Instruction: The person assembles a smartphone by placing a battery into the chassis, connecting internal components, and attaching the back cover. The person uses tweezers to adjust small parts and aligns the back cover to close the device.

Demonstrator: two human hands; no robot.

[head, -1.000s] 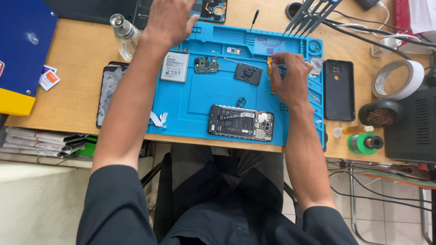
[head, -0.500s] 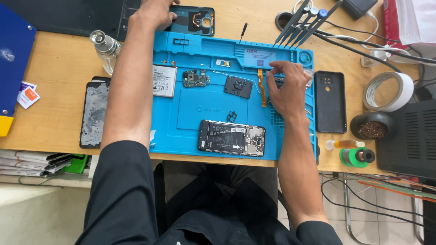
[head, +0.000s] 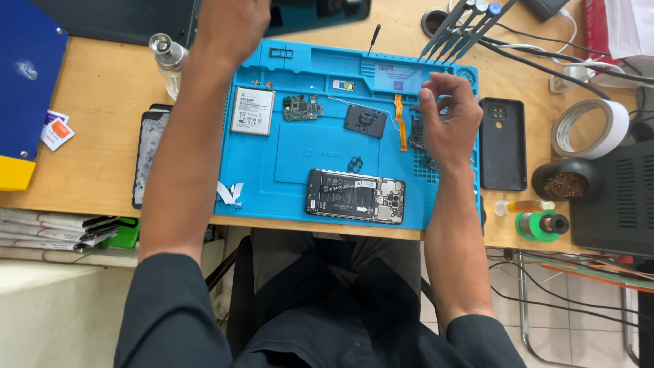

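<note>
My left hand [head: 231, 24] reaches to the far edge of the desk, blurred, beside a dark flat phone part [head: 317, 13]; its fingers are hard to make out. My right hand [head: 449, 119] hovers over the right side of the blue work mat [head: 293, 160], fingers curled with thumb and forefinger close together; I cannot tell if they pinch anything. On the mat lie an opened phone [head: 354, 195], a battery [head: 252, 110], a green circuit board [head: 302, 107], a black square part [head: 365, 120] and an orange flex cable [head: 400, 123].
A black phone back [head: 503, 143] lies right of the mat, with a tape roll [head: 589, 129], a tip-cleaner pot [head: 565, 180] and a green spool [head: 541, 223] beyond. A cracked screen [head: 150, 153] and a glass bottle [head: 165, 58] sit left. Screwdrivers [head: 463, 20] stand behind.
My right hand has lifted off the parts at the mat's right side and now hovers with curled fingers. My left hand stays at the far edge. The camera has moved closer.
</note>
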